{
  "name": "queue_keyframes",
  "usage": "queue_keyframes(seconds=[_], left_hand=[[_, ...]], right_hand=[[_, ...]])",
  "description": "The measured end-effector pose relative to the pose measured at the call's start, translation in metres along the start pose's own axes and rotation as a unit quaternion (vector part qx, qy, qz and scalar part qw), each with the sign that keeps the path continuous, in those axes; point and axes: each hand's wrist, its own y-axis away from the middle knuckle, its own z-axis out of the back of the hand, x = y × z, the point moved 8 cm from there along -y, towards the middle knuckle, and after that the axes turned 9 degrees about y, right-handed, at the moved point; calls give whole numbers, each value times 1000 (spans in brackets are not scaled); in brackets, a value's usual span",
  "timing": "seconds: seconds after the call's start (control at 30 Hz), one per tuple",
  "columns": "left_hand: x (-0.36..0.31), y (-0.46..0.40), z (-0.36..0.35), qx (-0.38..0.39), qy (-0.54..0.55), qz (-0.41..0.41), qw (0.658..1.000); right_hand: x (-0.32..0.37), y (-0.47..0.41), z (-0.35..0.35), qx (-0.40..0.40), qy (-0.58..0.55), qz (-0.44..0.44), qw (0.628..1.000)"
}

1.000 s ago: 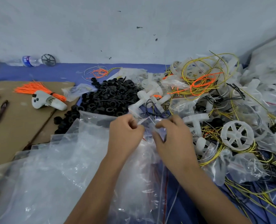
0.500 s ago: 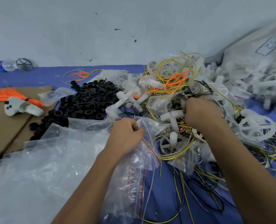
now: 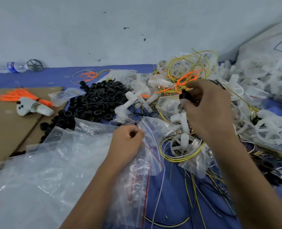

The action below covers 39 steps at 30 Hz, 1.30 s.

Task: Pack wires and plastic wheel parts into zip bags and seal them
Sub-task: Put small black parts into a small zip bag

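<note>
Two hands work: the left hand [image 3: 128, 138] pinches the clear zip bag [image 3: 151, 144] mouth; the right hand [image 3: 206, 104] grips a small black plastic part [image 3: 185, 95]. Keep the mouth wide and drop the part in clear of the tangled yellow wires [image 3: 178, 156].

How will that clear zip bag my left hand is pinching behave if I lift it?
The zip bag looks thin and crinkled, so it will probably sag and fold below the left hand. It appears empty, so likely very light. Its glossy film may slip between the fingers, and loose yellow wires beside it could snag.
</note>
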Motion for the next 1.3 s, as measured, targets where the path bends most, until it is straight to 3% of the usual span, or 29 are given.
queue_keyframes(seconds=[0.07,0.13,0.27,0.37,0.5,0.6,0.8,0.97,1.13,1.23,1.3], left_hand=[[3,-1,0,1,34,11,999],[5,-3,4,-16,83,23,996],[3,-5,13,-54,203,36,977],[-10,-6,16,-50,223,-1,974],[-37,1,18,-41,115,-126,985],[-53,11,17,-57,28,-198,978],[-82,32,2,-49,-8,-294,954],[-88,34,3,-61,11,-303,951],[-87,26,18,-80,27,-294,952],[-80,20,22,-62,93,-254,961],[-78,18,21,-46,136,-229,963]], right_hand=[[26,26,-35,80,-240,-28,967],[35,50,-78,163,-336,-79,924],[11,66,-115,210,-227,-71,948],[4,70,-122,237,-173,-45,955],[14,71,-119,249,-229,-17,941],[23,74,-118,278,-305,2,911],[24,80,-122,316,-386,-47,865],[24,87,-130,361,-476,-110,794],[34,97,-137,386,-639,-201,635],[39,100,-138,409,-655,-204,602],[40,103,-139,425,-635,-201,613]])
